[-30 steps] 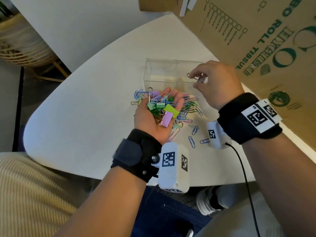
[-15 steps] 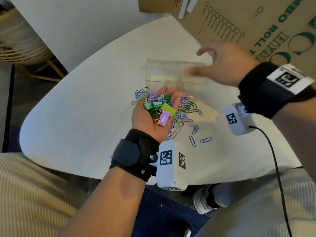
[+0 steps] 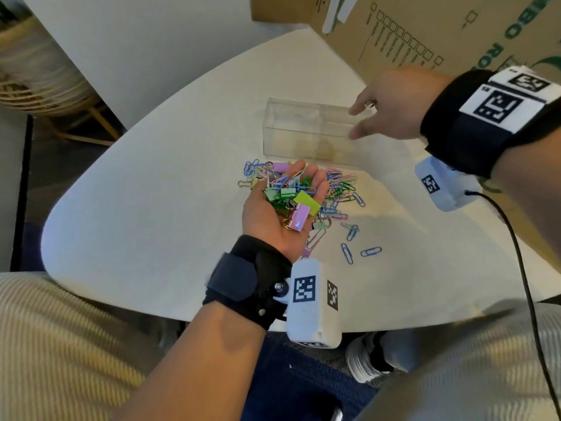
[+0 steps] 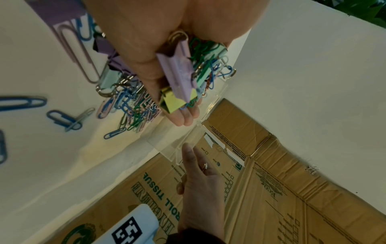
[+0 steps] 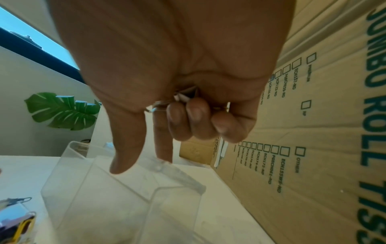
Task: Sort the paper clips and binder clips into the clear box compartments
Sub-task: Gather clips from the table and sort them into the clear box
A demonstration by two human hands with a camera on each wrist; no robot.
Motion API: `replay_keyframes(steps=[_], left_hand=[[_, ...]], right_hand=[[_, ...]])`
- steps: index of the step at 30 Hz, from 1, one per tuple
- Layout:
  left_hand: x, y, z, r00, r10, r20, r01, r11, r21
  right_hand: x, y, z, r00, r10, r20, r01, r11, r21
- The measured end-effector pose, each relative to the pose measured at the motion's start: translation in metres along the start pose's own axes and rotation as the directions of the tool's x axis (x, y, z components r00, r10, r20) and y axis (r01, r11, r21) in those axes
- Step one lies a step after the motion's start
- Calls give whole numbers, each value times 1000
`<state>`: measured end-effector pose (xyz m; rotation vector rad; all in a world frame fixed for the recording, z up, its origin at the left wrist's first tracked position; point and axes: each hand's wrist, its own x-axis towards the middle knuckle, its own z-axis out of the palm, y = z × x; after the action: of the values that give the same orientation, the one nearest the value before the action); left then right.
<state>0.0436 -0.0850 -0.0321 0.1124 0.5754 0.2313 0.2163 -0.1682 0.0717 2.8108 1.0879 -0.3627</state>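
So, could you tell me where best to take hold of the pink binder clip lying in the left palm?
Probably pinch the pink binder clip across its long flat sides, coming from above: it lies on top of the pile in the upturned left hand, its body exposed.

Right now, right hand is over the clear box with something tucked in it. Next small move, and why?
Probably uncurl the fingers and let the binder clip drop. The right hand hangs over the right compartment of the clear box, curled fingers holding the clip; the box looks empty.
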Motion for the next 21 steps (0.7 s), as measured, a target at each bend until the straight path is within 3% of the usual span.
replay_keyframes(steps=[10, 15, 17, 19, 21], left_hand=[[-2, -1, 0, 1000, -1, -4, 1, 1000, 29], [-3, 0, 0, 1000, 9, -8, -9, 1000, 28], [-2, 3, 1, 1000, 15, -5, -15, 1000, 27], [-1, 5, 2, 1000, 21, -6, -21, 999, 24], [-1, 5, 2, 1000, 22, -8, -22, 999, 26]], right_hand=[[12, 7, -9, 979, 47, -199, -13, 986, 167], [9, 2, -4, 907, 136, -398, -6, 950, 311], [4, -6, 0, 931, 58, -360, 62, 948, 312], [-2, -15, 9, 982, -52, -183, 91, 974, 208], [-4, -20, 21, 994, -109, -6, 109, 991, 75]])
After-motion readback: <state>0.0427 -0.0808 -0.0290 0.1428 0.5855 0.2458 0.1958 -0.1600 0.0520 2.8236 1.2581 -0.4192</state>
